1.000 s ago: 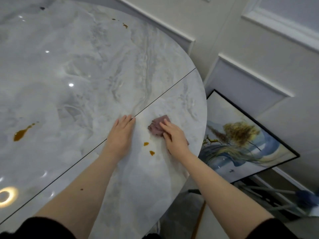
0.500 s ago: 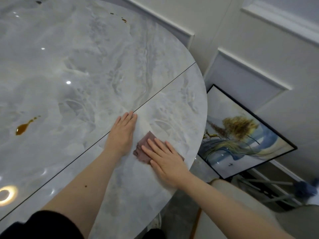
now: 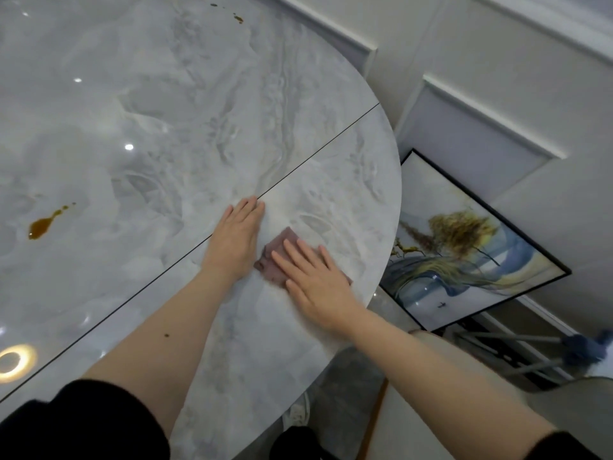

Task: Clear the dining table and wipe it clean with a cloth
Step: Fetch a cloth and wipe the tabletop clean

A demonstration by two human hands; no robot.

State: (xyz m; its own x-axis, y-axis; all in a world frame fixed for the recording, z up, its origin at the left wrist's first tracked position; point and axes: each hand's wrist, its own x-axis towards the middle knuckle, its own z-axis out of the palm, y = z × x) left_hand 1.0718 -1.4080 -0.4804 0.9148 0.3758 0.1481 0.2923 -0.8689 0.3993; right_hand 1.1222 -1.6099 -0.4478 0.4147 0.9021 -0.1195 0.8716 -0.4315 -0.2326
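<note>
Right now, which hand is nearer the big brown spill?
Left. The left hand lies flat on the table, right of the spill. The right hand is farther right, pressing the cloth.

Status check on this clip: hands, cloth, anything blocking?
Left hand flat on table, empty. Right hand flat, pressing cloth. Brown spill unwiped at left. Nothing blocking.

One round marble table (image 3: 159,104) fills most of the view, crossed by one thin dark seam (image 3: 318,151). On it lie one folded mauve cloth (image 3: 277,257) and two brown spills: one large splash (image 3: 43,225) at the left and one cluster of small drops (image 3: 237,18) near the far edge. Two bare hands rest there, the left hand (image 3: 237,240) and the right hand (image 3: 315,283), and one framed painting (image 3: 464,247) leans beside the table.
</note>
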